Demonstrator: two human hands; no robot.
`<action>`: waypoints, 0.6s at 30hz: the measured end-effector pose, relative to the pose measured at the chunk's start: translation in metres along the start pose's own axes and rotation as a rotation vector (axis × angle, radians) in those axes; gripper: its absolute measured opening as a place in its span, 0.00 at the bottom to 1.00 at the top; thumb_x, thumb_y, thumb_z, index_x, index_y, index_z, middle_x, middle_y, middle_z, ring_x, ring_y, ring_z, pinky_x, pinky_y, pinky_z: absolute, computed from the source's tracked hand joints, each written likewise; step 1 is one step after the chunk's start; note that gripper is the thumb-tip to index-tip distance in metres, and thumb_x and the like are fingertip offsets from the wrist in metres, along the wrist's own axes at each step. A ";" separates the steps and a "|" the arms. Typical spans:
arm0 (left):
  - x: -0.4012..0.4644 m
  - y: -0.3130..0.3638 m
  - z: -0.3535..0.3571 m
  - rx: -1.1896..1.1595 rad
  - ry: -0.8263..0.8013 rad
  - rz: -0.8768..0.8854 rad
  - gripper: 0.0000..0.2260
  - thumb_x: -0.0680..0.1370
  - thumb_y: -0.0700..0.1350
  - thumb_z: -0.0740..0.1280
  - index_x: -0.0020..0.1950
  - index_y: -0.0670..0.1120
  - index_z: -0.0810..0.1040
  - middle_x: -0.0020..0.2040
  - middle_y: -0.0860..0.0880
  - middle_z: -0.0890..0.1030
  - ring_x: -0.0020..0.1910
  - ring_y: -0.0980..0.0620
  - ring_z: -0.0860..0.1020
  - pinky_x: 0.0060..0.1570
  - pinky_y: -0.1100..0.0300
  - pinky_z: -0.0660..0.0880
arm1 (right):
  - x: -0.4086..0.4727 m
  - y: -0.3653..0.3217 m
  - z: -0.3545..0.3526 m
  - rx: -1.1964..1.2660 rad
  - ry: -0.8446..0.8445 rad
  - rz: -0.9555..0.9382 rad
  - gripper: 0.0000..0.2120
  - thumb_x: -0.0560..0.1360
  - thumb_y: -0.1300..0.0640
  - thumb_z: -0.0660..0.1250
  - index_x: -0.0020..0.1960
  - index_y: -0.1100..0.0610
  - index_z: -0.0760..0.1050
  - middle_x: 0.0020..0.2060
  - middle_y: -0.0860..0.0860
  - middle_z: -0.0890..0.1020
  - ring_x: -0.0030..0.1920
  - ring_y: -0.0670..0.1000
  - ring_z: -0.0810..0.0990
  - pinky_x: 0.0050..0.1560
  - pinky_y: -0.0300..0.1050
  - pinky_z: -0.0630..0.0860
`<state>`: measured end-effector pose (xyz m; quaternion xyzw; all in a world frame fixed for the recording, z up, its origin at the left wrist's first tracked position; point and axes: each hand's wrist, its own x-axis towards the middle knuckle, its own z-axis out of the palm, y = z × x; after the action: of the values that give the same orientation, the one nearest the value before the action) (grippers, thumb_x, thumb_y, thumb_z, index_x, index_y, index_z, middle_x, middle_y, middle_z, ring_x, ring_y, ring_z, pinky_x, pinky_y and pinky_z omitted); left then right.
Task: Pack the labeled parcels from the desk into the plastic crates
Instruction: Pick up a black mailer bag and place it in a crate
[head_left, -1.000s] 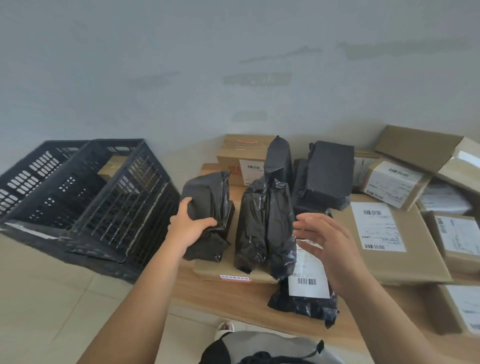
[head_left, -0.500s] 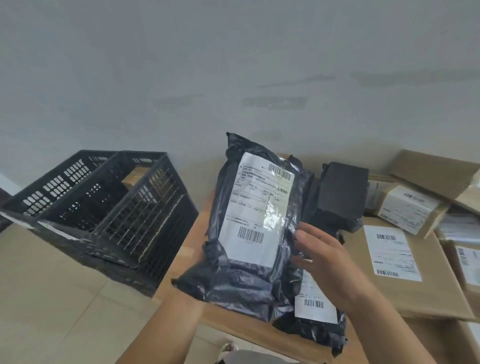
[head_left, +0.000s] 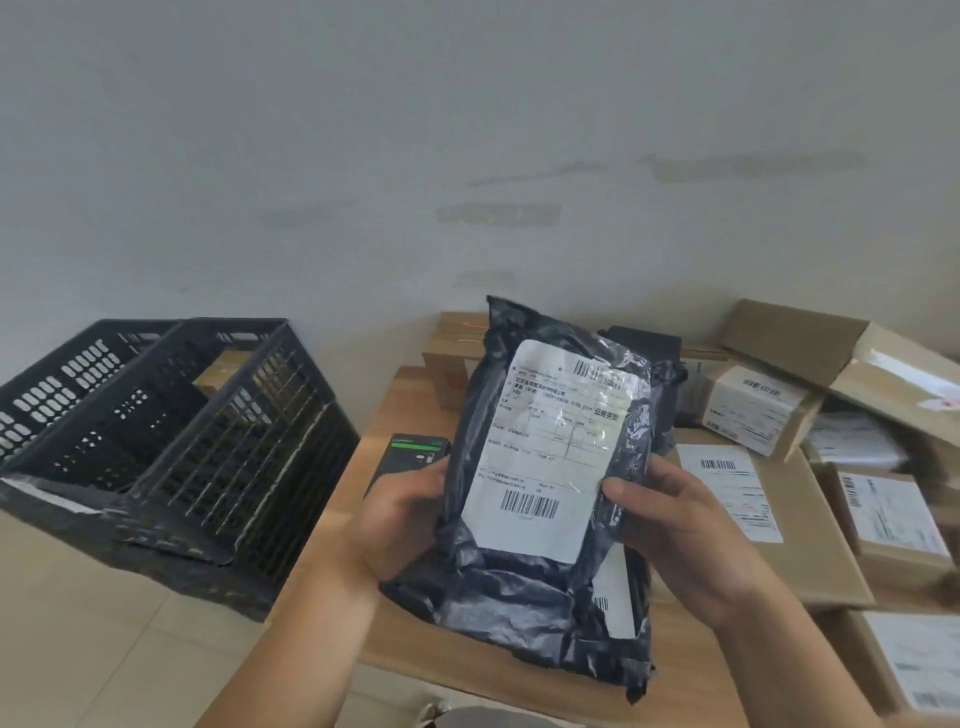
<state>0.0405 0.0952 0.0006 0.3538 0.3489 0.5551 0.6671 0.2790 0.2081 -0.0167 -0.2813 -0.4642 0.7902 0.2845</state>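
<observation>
Up in front of the person, both hands held a black plastic parcel (head_left: 545, 467) above the worktop (head_left: 415, 405), its white shipping label (head_left: 550, 452) turned toward the camera with a barcode at the label's 6 o'clock end and another at its 1 o'clock corner. At the parcel's 9 o'clock edge the left hand (head_left: 400, 525) gripped it, fingers curled behind the plastic and the thumb lying along the front edge. At the 3 o'clock edge the right hand (head_left: 675, 530) gripped it too, its thumb pressed on the front beside the label and the fingers wrapped round the back. Beneath the held parcel, toward 5 o'clock, lay a second black parcel (head_left: 618, 597) with a strip of white label showing. At 9 o'clock of the held parcel a small dark device (head_left: 410, 457) with a green bar on its screen lay on the wood, partly hidden by the left hand. Two black plastic crates (head_left: 171, 441) sat on the floor at 9 o'clock of the worktop, side by side, with a brown box (head_left: 223, 369) showing inside the nearer one. Labeled cardboard boxes (head_left: 753, 410) crowded the worktop from 2 to 4 o'clock, and another brown box (head_left: 452, 358) stood at 12 o'clock behind the parcel.
</observation>
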 end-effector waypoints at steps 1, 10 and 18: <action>-0.001 0.004 -0.005 0.011 -0.026 0.051 0.19 0.85 0.45 0.60 0.74 0.40 0.74 0.69 0.41 0.80 0.69 0.44 0.77 0.71 0.51 0.71 | -0.002 -0.004 -0.003 -0.013 0.013 -0.019 0.17 0.71 0.65 0.73 0.60 0.59 0.83 0.58 0.58 0.86 0.56 0.59 0.86 0.54 0.54 0.80; -0.004 0.022 0.030 0.519 0.374 0.082 0.38 0.68 0.52 0.79 0.76 0.59 0.68 0.67 0.49 0.81 0.64 0.47 0.81 0.57 0.53 0.82 | -0.012 -0.017 -0.021 -0.133 0.098 -0.121 0.18 0.69 0.60 0.71 0.59 0.58 0.84 0.55 0.53 0.88 0.53 0.54 0.87 0.44 0.44 0.81; -0.005 0.000 0.042 0.605 0.468 0.032 0.34 0.74 0.32 0.76 0.73 0.58 0.70 0.59 0.48 0.85 0.60 0.47 0.83 0.56 0.50 0.83 | -0.014 -0.018 -0.021 -0.138 0.136 -0.103 0.19 0.70 0.59 0.71 0.60 0.58 0.83 0.55 0.53 0.88 0.54 0.55 0.87 0.51 0.52 0.78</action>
<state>0.0754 0.0873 0.0224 0.4035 0.6345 0.5031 0.4261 0.3068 0.2175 -0.0066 -0.3290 -0.5109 0.7198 0.3357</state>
